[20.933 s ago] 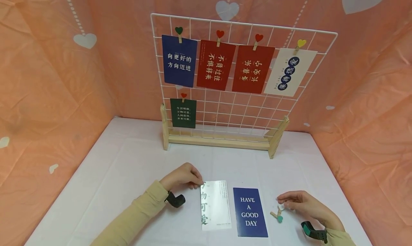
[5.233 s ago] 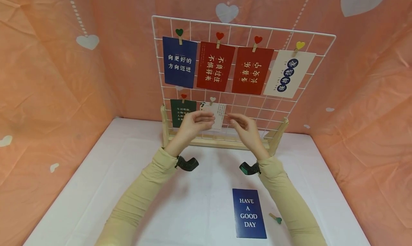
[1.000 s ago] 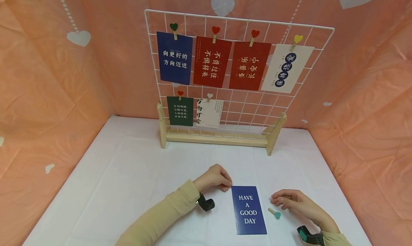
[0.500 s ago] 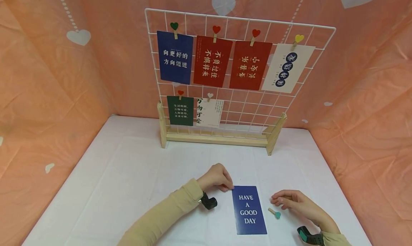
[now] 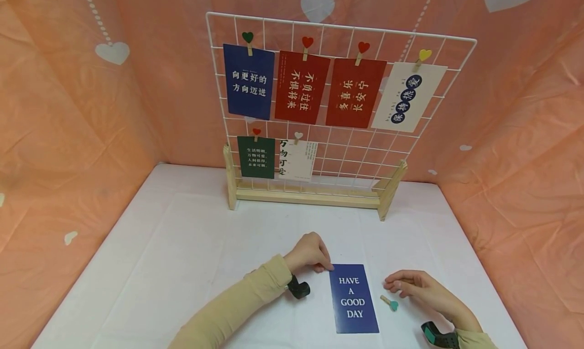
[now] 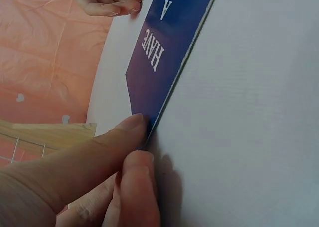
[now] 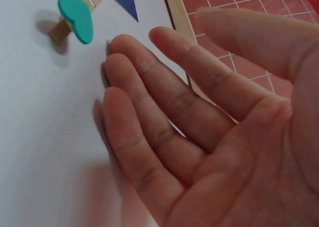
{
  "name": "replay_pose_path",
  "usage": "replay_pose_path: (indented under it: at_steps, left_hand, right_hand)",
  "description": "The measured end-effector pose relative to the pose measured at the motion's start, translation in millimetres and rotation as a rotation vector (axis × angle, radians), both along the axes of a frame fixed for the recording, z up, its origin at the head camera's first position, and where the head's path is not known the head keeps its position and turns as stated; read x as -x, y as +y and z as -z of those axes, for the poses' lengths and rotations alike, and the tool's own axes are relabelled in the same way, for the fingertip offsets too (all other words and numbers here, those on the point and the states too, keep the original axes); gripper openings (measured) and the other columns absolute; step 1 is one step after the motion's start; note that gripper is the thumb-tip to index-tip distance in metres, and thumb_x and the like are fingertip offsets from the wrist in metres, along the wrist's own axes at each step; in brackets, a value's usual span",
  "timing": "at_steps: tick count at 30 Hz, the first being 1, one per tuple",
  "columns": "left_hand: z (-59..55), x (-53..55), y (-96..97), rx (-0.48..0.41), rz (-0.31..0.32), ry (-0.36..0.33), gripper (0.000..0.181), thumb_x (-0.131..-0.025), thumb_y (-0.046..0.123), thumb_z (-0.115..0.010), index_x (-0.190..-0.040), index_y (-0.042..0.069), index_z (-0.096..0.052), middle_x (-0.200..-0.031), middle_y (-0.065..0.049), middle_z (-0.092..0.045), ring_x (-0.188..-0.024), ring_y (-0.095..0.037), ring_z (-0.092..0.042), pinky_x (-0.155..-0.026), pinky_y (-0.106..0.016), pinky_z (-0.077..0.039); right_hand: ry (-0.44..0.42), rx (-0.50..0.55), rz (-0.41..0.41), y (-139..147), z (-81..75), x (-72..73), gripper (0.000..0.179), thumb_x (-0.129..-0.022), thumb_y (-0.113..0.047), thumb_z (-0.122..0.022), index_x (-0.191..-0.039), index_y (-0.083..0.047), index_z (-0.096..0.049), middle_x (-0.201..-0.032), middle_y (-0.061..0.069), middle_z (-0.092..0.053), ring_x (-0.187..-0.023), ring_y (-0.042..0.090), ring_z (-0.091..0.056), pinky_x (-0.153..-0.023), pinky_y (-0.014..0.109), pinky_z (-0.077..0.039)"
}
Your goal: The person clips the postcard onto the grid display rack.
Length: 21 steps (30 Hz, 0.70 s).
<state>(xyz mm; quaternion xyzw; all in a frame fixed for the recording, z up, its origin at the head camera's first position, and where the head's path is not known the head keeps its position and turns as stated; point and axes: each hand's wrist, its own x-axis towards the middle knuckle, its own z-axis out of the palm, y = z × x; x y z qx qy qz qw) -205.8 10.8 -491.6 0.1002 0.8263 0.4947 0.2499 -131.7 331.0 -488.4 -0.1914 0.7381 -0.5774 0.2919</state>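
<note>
A blue card (image 5: pixel 354 299) reading "HAVE A GOOD DAY" lies on the white table. My left hand (image 5: pixel 311 252) pinches its upper left corner between thumb and index finger; the left wrist view shows that corner of the card (image 6: pixel 149 82) between the fingertips. Right of the card is a small wooden clothespin with a teal heart (image 5: pixel 390 303). My right hand (image 5: pixel 424 290) rests just beyond the clothespin, fingers relaxed and apart, with nothing in the palm. In the right wrist view the teal heart clothespin (image 7: pixel 77 20) sits off the fingertips.
A white wire grid rack (image 5: pixel 347 153) on a wooden stand (image 5: pixel 307 197) stands at the back. Several cards hang on it from heart clothespins, including a green card (image 5: pixel 257 158) and a white card (image 5: pixel 297 160) in the lower row. Orange cloth (image 5: pixel 82 110) surrounds the table.
The white card from the table now hangs on the rack under a white heart clothespin. Both hands have come back down; the left has moved slightly right onto the blue card's corner.
</note>
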Motion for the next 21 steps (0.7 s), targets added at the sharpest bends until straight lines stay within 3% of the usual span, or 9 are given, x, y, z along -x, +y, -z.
replay_pose_path:
  at_steps: [6,13,21]
  left_hand:
    - [0.9,-0.1,1.4,0.037,0.039,0.048,0.019,-0.068,0.0,-0.084,-0.059,0.008,-0.069,-0.047,-0.002,-0.06,-0.036,-0.006,-0.051,-0.039,-0.014,-0.042]
    - [-2.8,3.6,-3.5,0.0,0.047,-0.026,0.015,-0.071,-0.001,-0.082,-0.064,0.005,-0.07,-0.051,-0.004,-0.061,-0.041,-0.009,-0.052,-0.04,-0.015,-0.043]
    - [-4.9,11.3,-11.7,-0.042,0.068,-0.025,0.011,-0.075,0.002,-0.079,-0.067,0.004,-0.072,-0.052,-0.001,-0.058,-0.045,-0.01,-0.05,-0.043,-0.017,-0.042]
  right_hand:
    - [-0.007,-0.007,0.006,0.1,0.6,0.1,0.033,-0.102,-0.01,-0.044,-0.124,0.014,-0.052,-0.118,0.023,-0.062,-0.105,0.012,-0.06,-0.084,0.027,-0.052]
    - [-0.023,-0.006,0.011,0.4,1.0,-1.0,0.033,-0.102,-0.01,-0.044,-0.125,0.013,-0.052,-0.119,0.023,-0.061,-0.106,0.012,-0.06,-0.084,0.027,-0.052]
    - [0.003,-0.047,0.027,4.8,4.6,-1.7,0.03,-0.099,-0.009,-0.05,-0.122,0.011,-0.054,-0.115,0.018,-0.065,-0.099,0.013,-0.062,-0.079,0.026,-0.052]
